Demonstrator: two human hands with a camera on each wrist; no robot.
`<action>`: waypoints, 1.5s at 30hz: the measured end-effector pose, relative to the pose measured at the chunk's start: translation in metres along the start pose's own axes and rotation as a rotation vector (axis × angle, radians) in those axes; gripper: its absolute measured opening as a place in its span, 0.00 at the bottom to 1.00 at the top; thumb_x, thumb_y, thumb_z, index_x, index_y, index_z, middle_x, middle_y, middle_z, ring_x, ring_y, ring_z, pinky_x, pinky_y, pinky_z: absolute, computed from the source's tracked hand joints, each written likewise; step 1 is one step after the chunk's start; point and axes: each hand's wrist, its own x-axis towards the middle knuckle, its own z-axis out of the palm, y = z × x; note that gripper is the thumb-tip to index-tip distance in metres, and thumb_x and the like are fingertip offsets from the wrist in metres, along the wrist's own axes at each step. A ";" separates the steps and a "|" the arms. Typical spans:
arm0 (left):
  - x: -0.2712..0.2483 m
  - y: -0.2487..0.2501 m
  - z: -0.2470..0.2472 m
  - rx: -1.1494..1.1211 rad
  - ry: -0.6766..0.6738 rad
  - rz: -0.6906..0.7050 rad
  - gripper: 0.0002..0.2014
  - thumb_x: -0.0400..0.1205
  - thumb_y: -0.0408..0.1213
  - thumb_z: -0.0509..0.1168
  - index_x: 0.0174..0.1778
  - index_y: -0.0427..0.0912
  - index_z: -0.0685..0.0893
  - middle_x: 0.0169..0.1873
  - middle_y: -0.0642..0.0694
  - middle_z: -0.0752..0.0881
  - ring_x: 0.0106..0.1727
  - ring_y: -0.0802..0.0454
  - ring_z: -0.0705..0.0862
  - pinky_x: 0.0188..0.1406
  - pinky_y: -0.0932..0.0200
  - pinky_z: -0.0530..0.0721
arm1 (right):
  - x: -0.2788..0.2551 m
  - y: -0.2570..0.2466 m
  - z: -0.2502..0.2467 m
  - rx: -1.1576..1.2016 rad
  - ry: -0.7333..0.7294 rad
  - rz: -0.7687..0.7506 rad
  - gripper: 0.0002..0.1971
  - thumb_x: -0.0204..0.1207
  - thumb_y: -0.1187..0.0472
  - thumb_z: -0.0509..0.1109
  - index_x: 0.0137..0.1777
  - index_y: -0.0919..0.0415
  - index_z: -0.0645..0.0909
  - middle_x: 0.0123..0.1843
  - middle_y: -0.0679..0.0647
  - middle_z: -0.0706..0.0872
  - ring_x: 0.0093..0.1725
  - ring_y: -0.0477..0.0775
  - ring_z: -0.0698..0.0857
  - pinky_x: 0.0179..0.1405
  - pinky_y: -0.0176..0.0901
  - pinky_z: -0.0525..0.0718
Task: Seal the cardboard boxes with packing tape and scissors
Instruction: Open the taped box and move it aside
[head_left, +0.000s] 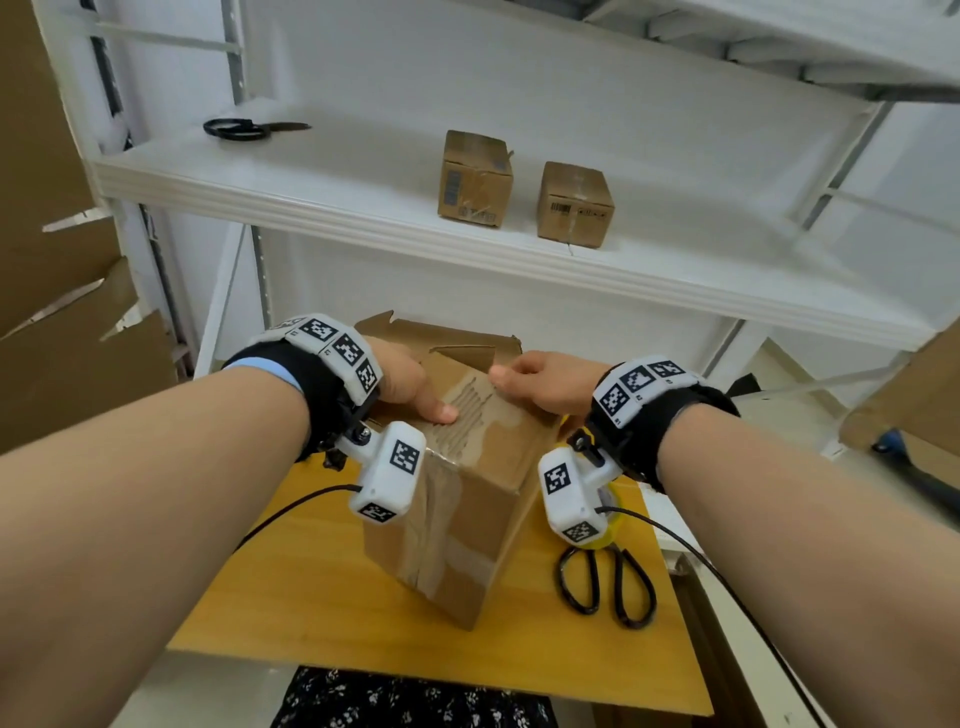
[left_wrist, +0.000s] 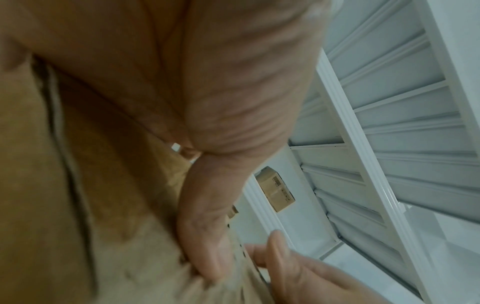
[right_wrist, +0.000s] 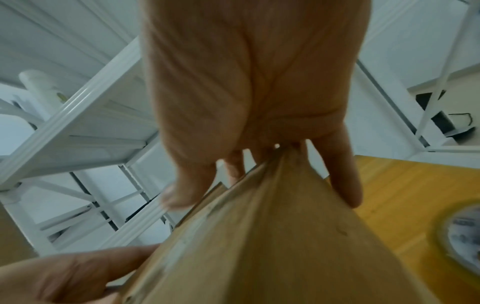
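With left hand (head_left: 410, 387) pressing flat and right hand (head_left: 535, 379) gripping the cardboard box (head_left: 457, 519), fold flaps level before fetching tape roll (right_wrist: 459, 232) at four o'clock.

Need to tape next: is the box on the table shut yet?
Not fully: the box has a far flap standing up; both hands press its near flaps.

Head view looks down from above; both wrist views sit close, sharing the cardboard box (head_left: 457, 467) (left_wrist: 78, 205) (right_wrist: 272, 246).
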 end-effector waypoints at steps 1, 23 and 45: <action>0.007 -0.001 -0.001 -0.005 0.014 -0.006 0.42 0.45 0.52 0.88 0.56 0.45 0.85 0.50 0.44 0.91 0.55 0.40 0.88 0.63 0.40 0.82 | -0.005 0.001 0.000 0.060 -0.056 0.034 0.24 0.79 0.33 0.64 0.62 0.51 0.80 0.58 0.51 0.87 0.55 0.52 0.87 0.47 0.44 0.86; 0.007 0.004 0.015 0.258 0.142 -0.068 0.71 0.55 0.70 0.78 0.85 0.52 0.38 0.82 0.41 0.63 0.80 0.38 0.64 0.79 0.39 0.62 | 0.004 0.003 0.024 -0.044 0.229 0.160 0.27 0.90 0.46 0.49 0.62 0.67 0.82 0.61 0.64 0.86 0.55 0.63 0.86 0.57 0.53 0.85; -0.012 -0.007 0.022 0.109 0.102 -0.060 0.66 0.46 0.60 0.85 0.80 0.51 0.59 0.69 0.41 0.77 0.67 0.38 0.79 0.66 0.39 0.79 | -0.027 -0.011 0.027 -0.230 0.019 0.142 0.56 0.68 0.21 0.63 0.88 0.48 0.45 0.83 0.61 0.65 0.78 0.64 0.72 0.73 0.56 0.73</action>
